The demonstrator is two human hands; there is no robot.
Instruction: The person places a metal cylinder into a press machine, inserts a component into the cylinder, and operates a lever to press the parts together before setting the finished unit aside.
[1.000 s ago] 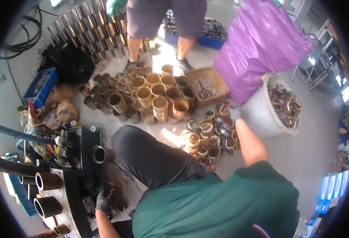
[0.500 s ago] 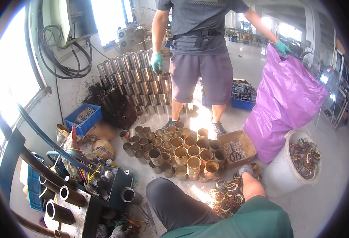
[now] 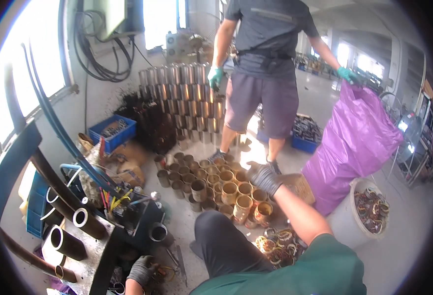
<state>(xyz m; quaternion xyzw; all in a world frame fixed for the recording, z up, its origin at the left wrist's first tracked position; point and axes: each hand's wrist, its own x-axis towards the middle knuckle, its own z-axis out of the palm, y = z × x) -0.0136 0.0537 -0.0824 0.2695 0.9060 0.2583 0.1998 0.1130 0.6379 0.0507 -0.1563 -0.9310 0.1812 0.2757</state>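
My right hand (image 3: pixel 264 179), in a dark grey glove, reaches forward over the right side of the group of upright metal cylinders (image 3: pixel 229 192), beside the cardboard box (image 3: pixel 300 187). Its fingers look stretched out, with nothing visible in them. Low at the left, my left hand (image 3: pixel 141 270), gloved alike, is curled beside the machine bench, next to some orange and yellow wire (image 3: pixel 165 273). Whatever its fingers hold is hidden. A pile of wound wire coils (image 3: pixel 278 246) lies on the floor below my right forearm.
Across from me stands a person in green gloves, one hand on a purple sack (image 3: pixel 352 142). A white bucket (image 3: pixel 352 216) of coils is at the right. At the left are a machine bench with thick tubes (image 3: pixel 69 243) and a blue crate (image 3: pixel 112 140). Shiny cylinders (image 3: pixel 192 92) are stacked behind.
My right hand has left the coil pile and moved forward and left over the cylinders. My left hand has come further into view. The whole view has shifted a little.
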